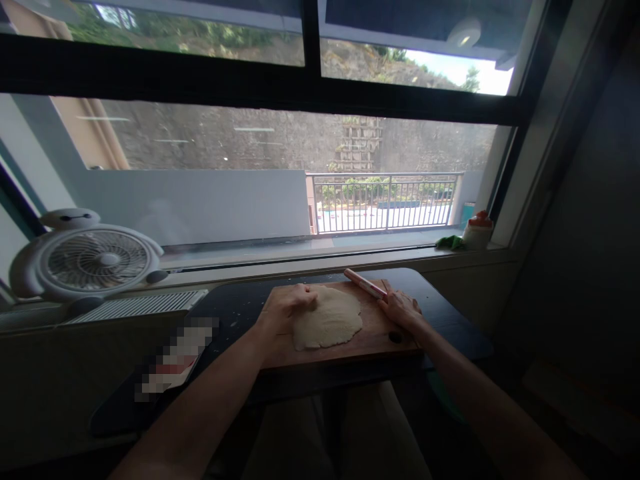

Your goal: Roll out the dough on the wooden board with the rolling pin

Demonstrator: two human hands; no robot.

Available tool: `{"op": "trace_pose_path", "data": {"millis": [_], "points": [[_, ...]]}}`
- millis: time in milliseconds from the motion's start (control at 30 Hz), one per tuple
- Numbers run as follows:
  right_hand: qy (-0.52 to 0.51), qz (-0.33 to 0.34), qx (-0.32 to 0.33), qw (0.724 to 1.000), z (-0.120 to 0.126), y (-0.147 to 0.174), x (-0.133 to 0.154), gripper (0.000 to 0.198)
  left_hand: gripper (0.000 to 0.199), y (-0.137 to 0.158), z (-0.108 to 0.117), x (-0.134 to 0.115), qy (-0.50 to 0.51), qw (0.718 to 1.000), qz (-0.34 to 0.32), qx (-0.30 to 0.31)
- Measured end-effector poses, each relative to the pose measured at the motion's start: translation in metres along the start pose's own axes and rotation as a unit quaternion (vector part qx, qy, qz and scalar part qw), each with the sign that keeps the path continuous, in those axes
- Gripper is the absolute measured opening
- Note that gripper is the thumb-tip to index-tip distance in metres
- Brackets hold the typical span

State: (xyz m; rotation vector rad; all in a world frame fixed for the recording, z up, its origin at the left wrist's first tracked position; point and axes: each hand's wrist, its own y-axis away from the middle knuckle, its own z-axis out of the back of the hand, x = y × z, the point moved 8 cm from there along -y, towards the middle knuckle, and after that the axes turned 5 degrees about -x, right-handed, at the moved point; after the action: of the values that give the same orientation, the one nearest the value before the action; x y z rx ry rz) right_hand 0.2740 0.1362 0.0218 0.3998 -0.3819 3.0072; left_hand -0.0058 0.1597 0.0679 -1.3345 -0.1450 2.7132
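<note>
A flattened sheet of pale dough (330, 323) with an uneven edge lies on a wooden cutting board (377, 337). My left hand (296, 301) is at the dough's upper left edge, its fingers curled closed on the dough there; the fingertips are partly hidden. To the right of the dough, my right hand (401, 308) is closed around the near end of a slim rolling pin (364, 283). The pin slants away toward the window, with its far end just past the board's back edge.
The board rests on a dark table (450, 327) below a window. A pixelated item (177, 360) lies on the table's left side. A white fan (100, 257) stands at left. On the sill at right are a bottle (479, 232) with an orange top and a green cloth (450, 243).
</note>
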Motion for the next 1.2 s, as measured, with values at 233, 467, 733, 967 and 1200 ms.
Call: {"op": "trace_pose_path", "data": {"millis": [233, 467, 733, 967, 1200], "points": [[0.017, 0.003, -0.017, 1.0, 0.0, -0.001, 0.001, 0.06, 0.023, 0.004, 0.001, -0.017, -0.065, 0.995, -0.076, -0.003], [0.03, -0.012, -0.008, 0.999, -0.006, -0.006, -0.004, 0.071, 0.037, 0.013, 0.003, -0.052, -0.015, 0.98, -0.193, 0.038], [0.019, -0.002, -0.014, 1.0, -0.008, -0.006, -0.004, 0.063, 0.05, 0.004, -0.016, 0.013, 0.117, 0.975, 0.044, 0.182], [0.017, 0.015, -0.029, 0.999, -0.004, -0.004, -0.001, 0.063, 0.045, 0.016, -0.02, 0.025, 0.208, 0.954, 0.037, 0.213], [0.04, -0.009, -0.009, 0.999, -0.01, -0.007, -0.004, 0.062, 0.034, 0.026, -0.012, -0.018, 0.187, 0.957, -0.023, 0.22]]}}
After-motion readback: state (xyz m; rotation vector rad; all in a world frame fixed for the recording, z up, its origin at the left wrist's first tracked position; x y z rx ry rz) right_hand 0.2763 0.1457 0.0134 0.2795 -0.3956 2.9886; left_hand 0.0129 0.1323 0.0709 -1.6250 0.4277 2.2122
